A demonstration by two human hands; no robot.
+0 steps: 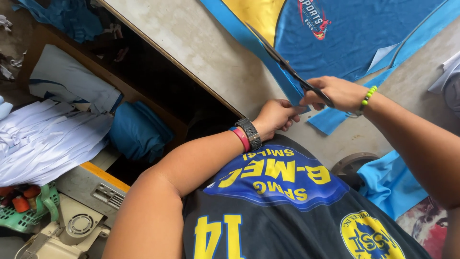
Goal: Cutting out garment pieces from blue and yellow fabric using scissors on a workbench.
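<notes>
Right hand (335,92) gripping scissors (287,67) | left hand (275,116) pinching blue fabric (292,86) edge on bench (211,52) | cut appears partway, strip ahead uncut

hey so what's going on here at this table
A person is cutting blue fabric laid flat on a worn grey table. The right hand works a pair of dark scissors, whose blades lie along a light blue strip at the fabric's edge. The left hand, with a watch and a red band on its wrist, pinches the end of that strip beside the scissors. More blue and white cloth is piled on the shelf below the table.
</notes>
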